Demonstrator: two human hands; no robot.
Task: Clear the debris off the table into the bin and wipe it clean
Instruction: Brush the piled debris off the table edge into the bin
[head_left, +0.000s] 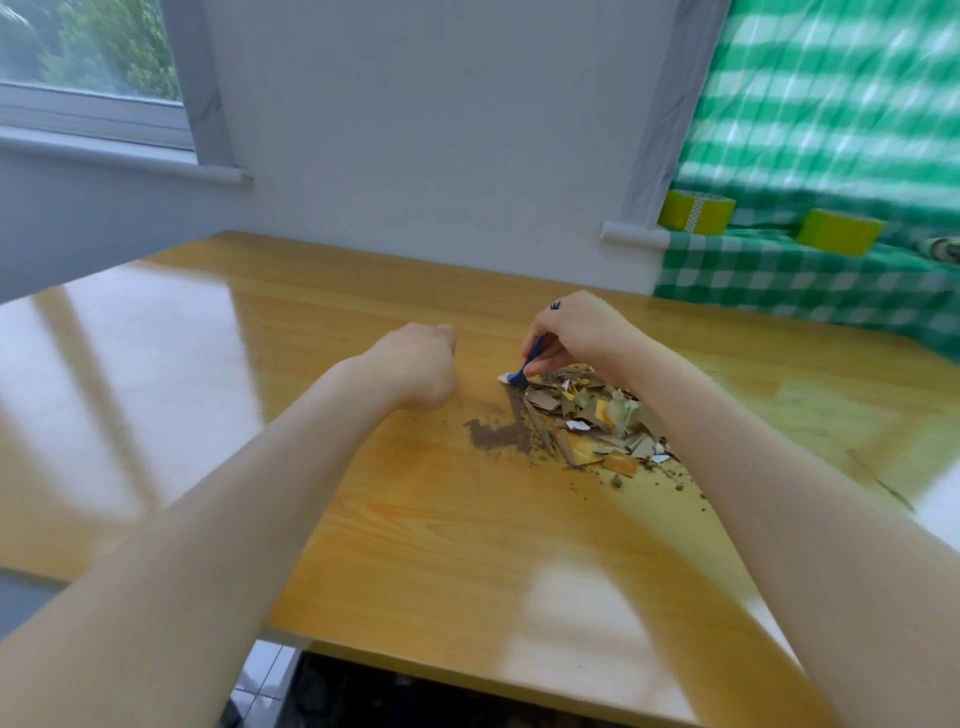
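— Where's the debris pile (587, 421)?
— At three o'clock on the table (415, 545), beneath your right grip (576, 332), curled round a blue brush (527, 364); left grip (421, 364) fisted, seemingly empty.
— Risk?
— Hard flicks could scatter soil (493, 434) past the edge.

Bare desk (208, 415) lies open on the left and along the near edge. Right of centre, the debris pile (592, 421) and the dirt smear (493, 434) beside it block passage. The fisted left grip (421, 364) sits just left of them, and the right grip (571, 332), pinching a blue brush (531, 357), is at the pile's far end. A wall (441, 156) closes the far edge.
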